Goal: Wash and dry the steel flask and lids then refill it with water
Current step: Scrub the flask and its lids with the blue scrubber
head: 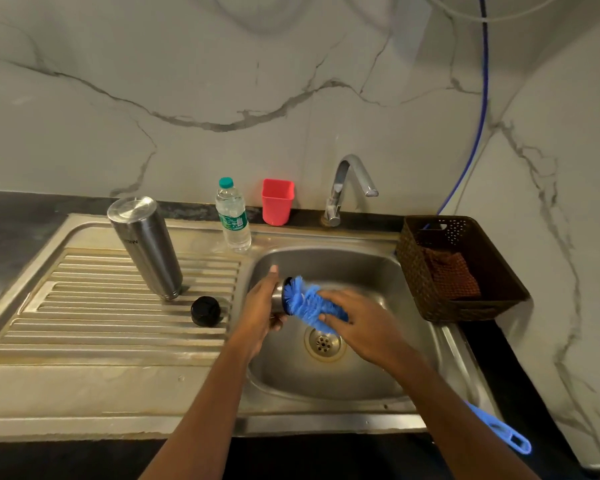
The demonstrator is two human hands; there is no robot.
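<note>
Over the sink (361,375), steel lid (278,299) is gripped round its wall by left hand (260,306), blue brush (309,306) by right hand (357,320) at the bristles; flask (146,244) is stood left of sink; lid is judged light, rigid, slippery wet.

Steel flask (145,247) stood inverted, left of sink basin (361,382). Black lid (205,311) lay beside basin's left edge. Steel lid (278,299) was held over basin.
</note>
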